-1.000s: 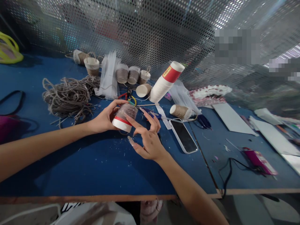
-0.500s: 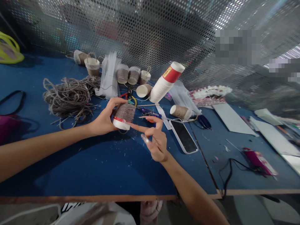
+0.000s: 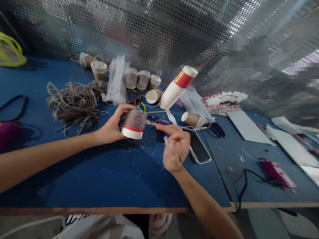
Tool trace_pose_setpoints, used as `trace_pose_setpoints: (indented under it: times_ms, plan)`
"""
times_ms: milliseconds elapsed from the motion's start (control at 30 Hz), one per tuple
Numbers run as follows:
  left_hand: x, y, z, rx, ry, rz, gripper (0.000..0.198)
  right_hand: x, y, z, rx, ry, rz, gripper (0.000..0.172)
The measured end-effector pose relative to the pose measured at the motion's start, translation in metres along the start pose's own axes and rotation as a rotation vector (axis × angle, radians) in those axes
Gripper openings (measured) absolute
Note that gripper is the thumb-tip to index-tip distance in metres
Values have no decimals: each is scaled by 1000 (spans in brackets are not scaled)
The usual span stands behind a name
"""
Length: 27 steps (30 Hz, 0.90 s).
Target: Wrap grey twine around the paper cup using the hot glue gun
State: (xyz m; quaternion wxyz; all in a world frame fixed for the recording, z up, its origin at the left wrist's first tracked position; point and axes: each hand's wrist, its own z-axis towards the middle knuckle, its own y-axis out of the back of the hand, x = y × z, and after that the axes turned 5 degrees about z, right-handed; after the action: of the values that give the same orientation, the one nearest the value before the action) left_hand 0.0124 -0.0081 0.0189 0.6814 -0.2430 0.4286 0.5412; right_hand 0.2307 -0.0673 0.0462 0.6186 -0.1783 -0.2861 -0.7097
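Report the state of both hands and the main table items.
White paper cup with red band: partly cord-wrapped.
Left hand: gripping that cup.
Right hand: index finger extended toward it.
Grey cord heap: loose, tangled.
White paper cup stack: nested, leaning.
White-cased black phone: flat, screen dark.
Brown cord-wrapped cup near phone: on its side.

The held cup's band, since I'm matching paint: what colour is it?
The band is red, just below the wrapped grey-brown cord; the head view shows it best.
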Motion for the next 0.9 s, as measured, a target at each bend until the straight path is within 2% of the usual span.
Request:
trace_pose_setpoints:
  times_ms: [67,167,233,333,433,533,667,800,900]
  plan:
    - [3,0,0,11,14,-53,84,-3,-3,3,2,7,-8,35]
    - [6,-2,-1,13,4,-83,85,-8,-6,4,173,-4,-56,81]
    - [7,-3,-3,25,-16,-61,87,-11,-8,2,257,-37,-43,95]
    - [4,-6,-6,84,-25,0,89,-15,-8,0,287,-67,-20,88]
    - [-1,-7,-8,157,-27,51,90,-16,-7,1,232,-49,-18,82]
    - [-2,-6,-9,228,-35,80,99,-15,-6,4,209,-26,-10,83]
    - [-1,-2,-9,228,-71,196,113,-16,-6,3,207,14,-80,87]
    - [-2,1,-7,241,-144,320,99,-21,-6,-1,226,71,-157,88]
    - [-4,2,-5,221,-120,313,90,-22,-6,-3,238,74,-126,96]
